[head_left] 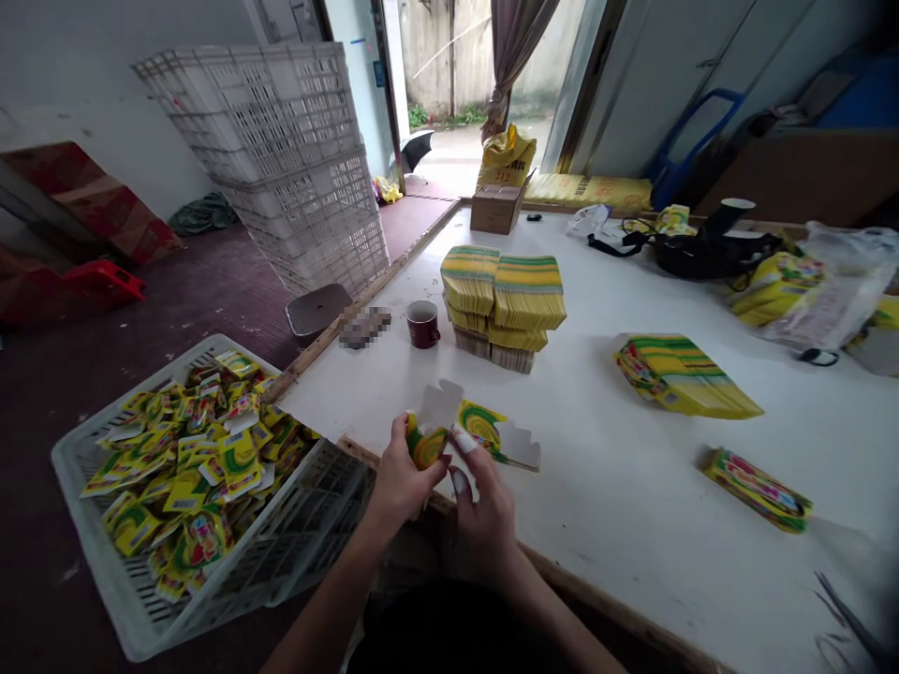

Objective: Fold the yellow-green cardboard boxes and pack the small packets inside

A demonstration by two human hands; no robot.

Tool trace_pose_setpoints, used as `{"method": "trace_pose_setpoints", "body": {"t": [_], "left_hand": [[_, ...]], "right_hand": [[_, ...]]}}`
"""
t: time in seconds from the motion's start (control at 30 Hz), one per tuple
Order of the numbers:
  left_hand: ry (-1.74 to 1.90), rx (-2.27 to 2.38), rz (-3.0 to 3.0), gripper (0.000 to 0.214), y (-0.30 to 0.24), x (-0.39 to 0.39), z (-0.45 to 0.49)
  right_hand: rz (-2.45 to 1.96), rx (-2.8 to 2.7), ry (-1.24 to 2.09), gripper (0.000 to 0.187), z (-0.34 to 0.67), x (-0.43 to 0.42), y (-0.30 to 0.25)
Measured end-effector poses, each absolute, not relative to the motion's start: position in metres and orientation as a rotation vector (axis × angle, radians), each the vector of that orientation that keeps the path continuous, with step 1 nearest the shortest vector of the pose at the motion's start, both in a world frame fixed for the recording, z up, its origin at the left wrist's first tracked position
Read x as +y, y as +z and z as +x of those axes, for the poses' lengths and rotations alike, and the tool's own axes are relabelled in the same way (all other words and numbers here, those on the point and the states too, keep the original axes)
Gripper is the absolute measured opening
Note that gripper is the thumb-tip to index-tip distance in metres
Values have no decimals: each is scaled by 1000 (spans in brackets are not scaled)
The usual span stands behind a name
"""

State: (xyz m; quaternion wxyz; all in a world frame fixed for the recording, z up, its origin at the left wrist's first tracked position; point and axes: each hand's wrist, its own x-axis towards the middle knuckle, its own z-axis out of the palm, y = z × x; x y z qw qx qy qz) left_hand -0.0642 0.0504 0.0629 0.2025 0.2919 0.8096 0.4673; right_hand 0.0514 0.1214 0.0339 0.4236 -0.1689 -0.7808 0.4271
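Observation:
Near the table's front edge, my left hand is closed around a small yellow and green cardboard box. My right hand meets it from the right, thumb and fingers pinched at the box's end, with pale coverings on some fingertips. Just beyond my hands, a flat unfolded box blank lies on the white table, yellow and green printing on one part and plain grey on another. Farther back stand stacked bundles of flat box blanks. The side of the held box facing away from me is hidden.
Left of the table, a plastic crate holds many small boxes. A dark red mug stands beside the stacks. To the right lie a fanned pile of blanks, another bundle and scissors. White crates rise behind.

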Motion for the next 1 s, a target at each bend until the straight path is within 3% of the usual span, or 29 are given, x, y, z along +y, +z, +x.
{"method": "trace_pose_setpoints", "body": {"t": [0.1, 0.23, 0.53, 0.67, 0.9, 1.0], "left_hand": [[1386, 2260, 849, 78, 60, 50, -64], [1254, 2230, 1187, 78, 60, 44, -63], [1565, 1984, 1251, 75, 57, 44, -47], [1575, 2000, 1103, 79, 59, 48, -53], [1179, 2101, 1337, 58, 42, 55, -48], [1109, 1990, 1192, 36, 30, 67, -52]], "right_hand": [[-463, -1668, 1597, 40, 52, 119, 36], [-593, -1663, 1720, 31, 48, 159, 56], [-582, -1033, 2737, 46, 38, 149, 48], [-343, -1078, 2536, 56, 45, 148, 40], [-645, -1363, 2242, 36, 42, 164, 27], [-521, -1950, 1730, 27, 37, 178, 14]]}}
